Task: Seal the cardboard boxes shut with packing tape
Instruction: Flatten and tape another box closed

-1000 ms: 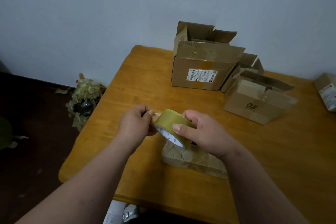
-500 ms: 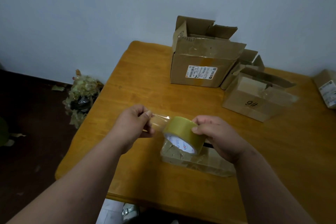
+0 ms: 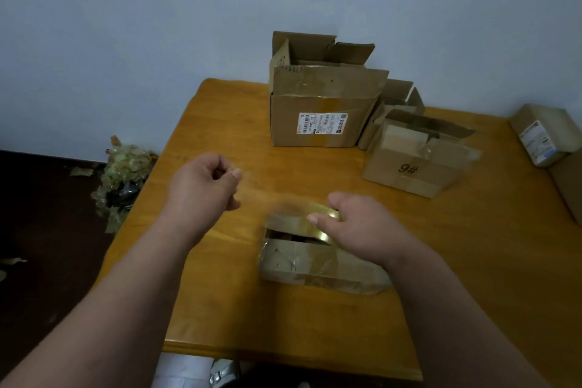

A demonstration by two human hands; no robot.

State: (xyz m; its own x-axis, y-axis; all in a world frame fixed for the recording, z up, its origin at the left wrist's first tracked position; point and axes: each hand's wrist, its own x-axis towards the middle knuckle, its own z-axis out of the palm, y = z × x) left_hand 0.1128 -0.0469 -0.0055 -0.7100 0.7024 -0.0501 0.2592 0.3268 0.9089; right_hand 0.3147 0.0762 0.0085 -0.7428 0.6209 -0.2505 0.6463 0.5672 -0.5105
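Head view. A low, flat brown cardboard box [image 3: 318, 258], its surface patched with clear tape, lies near the front edge of the orange-brown wooden bench [image 3: 220, 123]; a dark gap shows between its top flaps at the left end. The right hand [image 3: 362, 227] rests over the box's top and grips a roll of yellowish-tan packing tape [image 3: 318, 220], fingers curled over the roll's rim; the roll sits against the box top, blurred by motion. The left hand [image 3: 204, 186] hovers above the bench at 9 o'clock from the roll, apart from it, thumb and forefinger pinched together. A faint blurred streak between that pinch and the roll may be a drawn strip of tape, though the blur prevents certainty.

At 12 o'clock from the flat box stands a large brown cardboard box with a white shipping label [image 3: 321, 104], its top flaps open. At 1 o'clock sits a smaller brown cardboard box marked "9#" [image 3: 415, 161], flaps also open, with another small open box [image 3: 396, 98] just behind it, between it and the large one. At 3 o'clock, at the bench's right edge, lies a taped parcel with a printed label [image 3: 541, 135]. On the dark floor at 9 o'clock, against the pale wall, lies a heap of crumpled used tape [image 3: 122, 173].
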